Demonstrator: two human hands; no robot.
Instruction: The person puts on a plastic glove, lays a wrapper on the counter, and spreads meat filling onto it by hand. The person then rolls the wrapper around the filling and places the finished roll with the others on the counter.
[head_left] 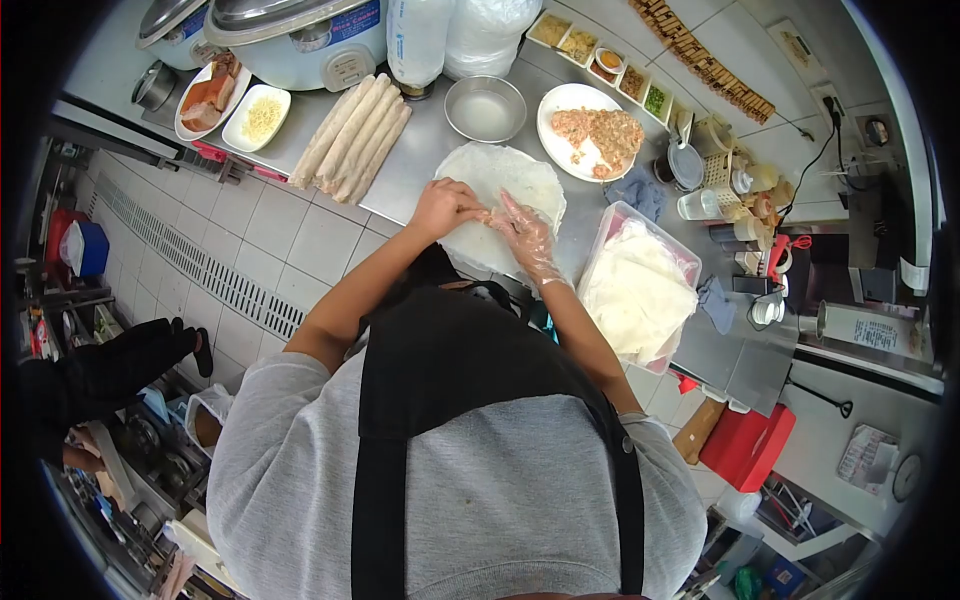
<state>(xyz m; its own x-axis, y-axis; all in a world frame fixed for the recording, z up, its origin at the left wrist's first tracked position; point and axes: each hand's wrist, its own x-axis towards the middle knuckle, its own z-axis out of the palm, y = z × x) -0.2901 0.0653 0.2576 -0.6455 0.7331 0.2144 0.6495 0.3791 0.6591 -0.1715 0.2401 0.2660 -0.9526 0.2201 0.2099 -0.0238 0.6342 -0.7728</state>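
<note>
A thin round white wrapper sheet (pixel 510 172) lies on the steel counter in front of me, reaching its near edge. Over its near half my two hands meet. My bare left hand (pixel 447 208) has its fingers curled and pinched at a small strip of pinkish minced meat filling (pixel 484 216). From the other side my right hand (pixel 525 238), in a clear plastic glove, holds the same filling with bent fingers, its thumb raised. The fingers hide most of the strip. Beyond the wrapper sits a white plate (pixel 549 104) with a mound of minced meat filling (pixel 600 138).
Long pale rolls (pixel 350 140) are stacked on the left; a metal bowl (pixel 485 110) of whitish liquid stands behind. At right are a tub (pixel 694 250) of stacked wrapper sheets (pixel 635 290) and a blue cloth (pixel 637 193). Another person (pixel 110 370) is behind on the left.
</note>
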